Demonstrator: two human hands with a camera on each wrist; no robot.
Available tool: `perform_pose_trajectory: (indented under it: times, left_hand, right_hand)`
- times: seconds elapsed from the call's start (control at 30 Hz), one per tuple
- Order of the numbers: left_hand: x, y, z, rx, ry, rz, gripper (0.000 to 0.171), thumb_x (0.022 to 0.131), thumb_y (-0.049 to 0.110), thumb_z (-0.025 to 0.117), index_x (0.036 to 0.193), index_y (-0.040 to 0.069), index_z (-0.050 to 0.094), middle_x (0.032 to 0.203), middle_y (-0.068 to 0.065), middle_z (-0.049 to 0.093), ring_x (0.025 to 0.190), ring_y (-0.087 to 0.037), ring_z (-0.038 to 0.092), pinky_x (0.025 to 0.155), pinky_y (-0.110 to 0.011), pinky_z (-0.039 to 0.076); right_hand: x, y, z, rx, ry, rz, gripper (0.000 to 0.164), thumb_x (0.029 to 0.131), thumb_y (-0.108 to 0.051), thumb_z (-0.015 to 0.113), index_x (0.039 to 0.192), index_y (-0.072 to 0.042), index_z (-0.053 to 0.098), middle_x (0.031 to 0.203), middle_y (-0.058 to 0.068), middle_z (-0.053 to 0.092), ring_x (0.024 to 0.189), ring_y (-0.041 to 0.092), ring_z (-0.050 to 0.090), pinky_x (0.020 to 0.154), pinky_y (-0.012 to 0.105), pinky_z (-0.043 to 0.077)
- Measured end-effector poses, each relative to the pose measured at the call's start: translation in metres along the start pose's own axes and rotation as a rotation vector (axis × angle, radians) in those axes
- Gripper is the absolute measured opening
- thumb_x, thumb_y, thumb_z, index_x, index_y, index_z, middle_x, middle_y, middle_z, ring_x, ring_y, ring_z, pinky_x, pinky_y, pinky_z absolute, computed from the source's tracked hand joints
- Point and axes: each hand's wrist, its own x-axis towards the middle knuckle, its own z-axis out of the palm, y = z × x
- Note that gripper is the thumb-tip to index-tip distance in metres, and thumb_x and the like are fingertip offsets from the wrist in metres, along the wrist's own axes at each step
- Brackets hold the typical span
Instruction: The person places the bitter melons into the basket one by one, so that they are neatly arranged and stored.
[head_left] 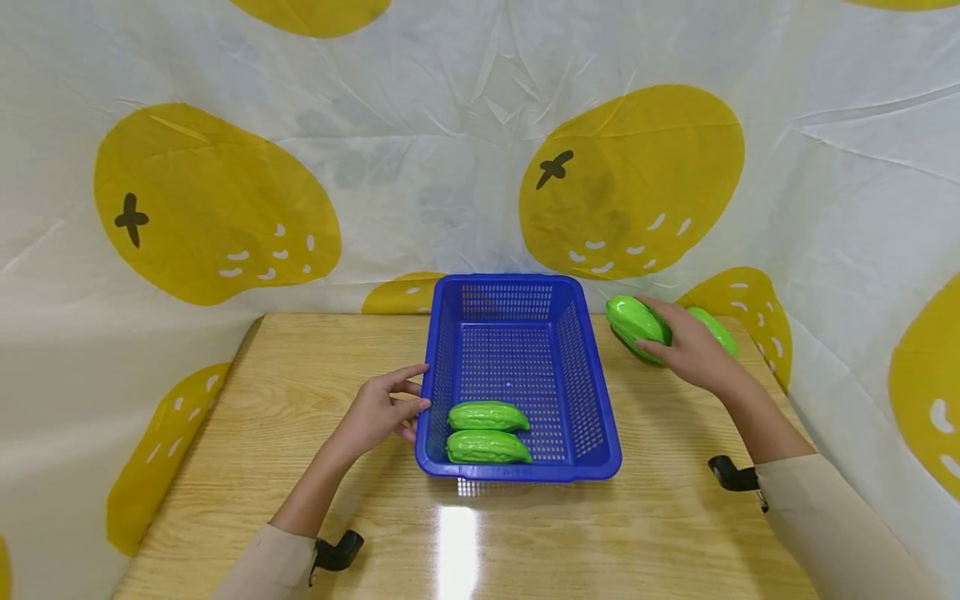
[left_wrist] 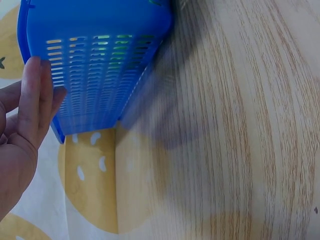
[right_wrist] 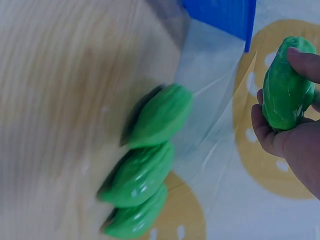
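Your head view is bright, with white glare on the bench (head_left: 459,546); your wrist views look dimmer and bluish, the plastic basket (left_wrist: 100,25) casting soft shadow, the resting bitter melons (right_wrist: 141,175) blurred.

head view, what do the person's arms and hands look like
The left sleeve and right sleeve are plain beige, ending short of the wrists. A small black angled piece juts from each cuff. The left hand and right hand wear no gloves.
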Motion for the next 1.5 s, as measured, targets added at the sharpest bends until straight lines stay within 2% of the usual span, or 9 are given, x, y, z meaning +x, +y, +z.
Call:
perform_pose_trajectory:
  times: [0.27,0.4,0.77,0.83,0.97,1.07,1.17,1.27,1.5]
  left_hand:
    - [0.001,0.000,0.002,0.010,0.007,-0.015,0.060,0.096,0.000,0.071,0.152,0.007,0.051,0.117,-0.025,0.067,0.065,-0.021,0.073,0.058,-0.047,0.068]
    - [0.001,-0.001,0.002,0.015,0.007,-0.008,0.060,0.096,-0.001,0.070,0.152,0.007,0.051,0.117,-0.025,0.067,0.065,-0.021,0.072,0.058,-0.046,0.068]
    - [0.002,-0.003,0.001,0.013,-0.001,0.019,0.059,0.096,-0.002,0.070,0.152,0.005,0.051,0.117,-0.027,0.067,0.064,-0.021,0.072,0.055,-0.042,0.067]
    - [0.003,-0.004,0.001,0.014,-0.002,0.021,0.059,0.096,-0.002,0.070,0.152,0.005,0.051,0.117,-0.027,0.067,0.064,-0.021,0.072,0.055,-0.042,0.068]
    - [0.003,-0.005,0.001,0.010,-0.003,0.021,0.060,0.096,-0.002,0.070,0.152,0.005,0.051,0.118,-0.027,0.067,0.065,-0.021,0.072,0.055,-0.043,0.068]
    - [0.003,-0.005,0.001,0.008,-0.001,0.020,0.060,0.096,-0.002,0.070,0.152,0.005,0.051,0.117,-0.027,0.068,0.065,-0.021,0.072,0.056,-0.043,0.068]
    - [0.003,-0.006,0.002,0.014,0.001,0.020,0.060,0.096,-0.001,0.070,0.152,0.006,0.051,0.117,-0.027,0.068,0.065,-0.022,0.073,0.055,-0.043,0.068]
    - [0.003,-0.006,0.002,0.019,0.004,0.022,0.060,0.096,-0.001,0.070,0.152,0.006,0.051,0.117,-0.026,0.068,0.065,-0.022,0.073,0.055,-0.043,0.068]
    - [0.002,-0.006,0.002,0.016,0.004,0.018,0.060,0.096,-0.001,0.070,0.152,0.006,0.051,0.117,-0.026,0.068,0.066,-0.023,0.073,0.056,-0.043,0.068]
  right_hand:
    - [0.027,-0.025,0.005,-0.004,-0.045,-0.108,0.067,0.100,-0.008,0.068,0.159,-0.002,0.036,0.154,0.029,0.045,0.136,0.049,0.045,0.110,0.068,0.041]
    - [0.040,-0.034,0.008,-0.008,-0.084,-0.087,0.067,0.101,-0.010,0.066,0.160,-0.006,0.035,0.154,0.027,0.045,0.136,0.047,0.046,0.108,0.066,0.044]
    - [0.073,-0.056,0.017,0.053,-0.201,-0.107,0.066,0.102,-0.008,0.060,0.161,-0.002,0.030,0.153,0.022,0.046,0.132,0.039,0.050,0.108,0.061,0.048]
    - [0.078,-0.059,0.019,0.057,-0.215,-0.120,0.065,0.102,-0.008,0.058,0.160,-0.002,0.031,0.150,0.021,0.049,0.129,0.037,0.053,0.106,0.059,0.050]
    - [0.088,-0.069,0.025,0.064,-0.232,-0.164,0.060,0.098,-0.006,0.058,0.155,-0.003,0.040,0.135,0.018,0.058,0.113,0.031,0.057,0.095,0.049,0.053]
    - [0.095,-0.077,0.030,0.057,-0.242,-0.187,0.058,0.094,-0.005,0.059,0.150,-0.002,0.046,0.123,0.015,0.060,0.101,0.028,0.055,0.084,0.041,0.051]
    - [0.100,-0.084,0.034,0.031,-0.259,-0.178,0.059,0.092,-0.007,0.060,0.150,-0.004,0.048,0.121,0.014,0.059,0.099,0.027,0.052,0.080,0.038,0.049]
    - [0.105,-0.090,0.040,0.013,-0.297,-0.164,0.060,0.094,-0.009,0.063,0.152,-0.007,0.047,0.125,0.014,0.058,0.103,0.028,0.051,0.081,0.038,0.049]
    - [0.115,-0.104,0.051,0.011,-0.433,-0.167,0.062,0.099,-0.016,0.071,0.154,-0.007,0.044,0.138,0.013,0.058,0.117,0.028,0.055,0.100,0.047,0.053]
